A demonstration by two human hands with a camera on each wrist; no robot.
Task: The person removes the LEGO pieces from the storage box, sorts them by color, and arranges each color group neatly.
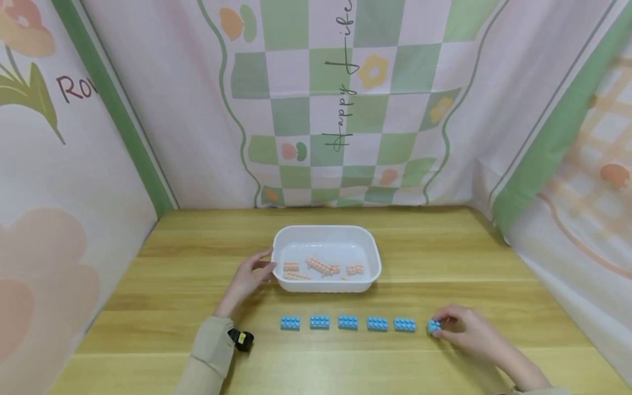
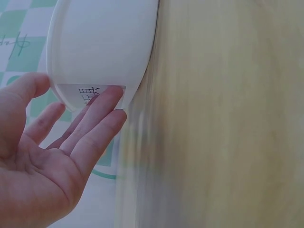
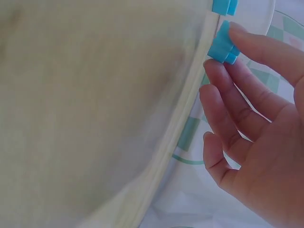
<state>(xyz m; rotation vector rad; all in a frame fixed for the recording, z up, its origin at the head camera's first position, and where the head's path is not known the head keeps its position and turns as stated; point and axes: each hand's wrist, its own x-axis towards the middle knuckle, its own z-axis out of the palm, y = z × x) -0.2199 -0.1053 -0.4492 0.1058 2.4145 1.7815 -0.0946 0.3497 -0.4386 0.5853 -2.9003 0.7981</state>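
Note:
At the right end of a row, my right hand [image 1: 471,332] pinches a blue building brick [image 1: 433,327] between thumb and fingers, at the tabletop. The same brick [image 3: 222,45] shows at the fingertips in the right wrist view. Several more blue bricks [image 1: 348,322] lie spaced out to its left. Behind the row stands a white plastic tub [image 1: 327,286] with several peach bricks [image 1: 323,267] on its floor. My left hand [image 1: 249,277] touches the tub's left end; in the left wrist view its fingers [image 2: 97,114] lie fairly straight against the labelled end wall.
The wood-grain table [image 1: 173,263] runs back to a checked curtain [image 1: 345,109], with more fabric on both sides. A black strap device [image 1: 242,340] sits at the left wrist. The blue row lies between the tub and the near side of the table.

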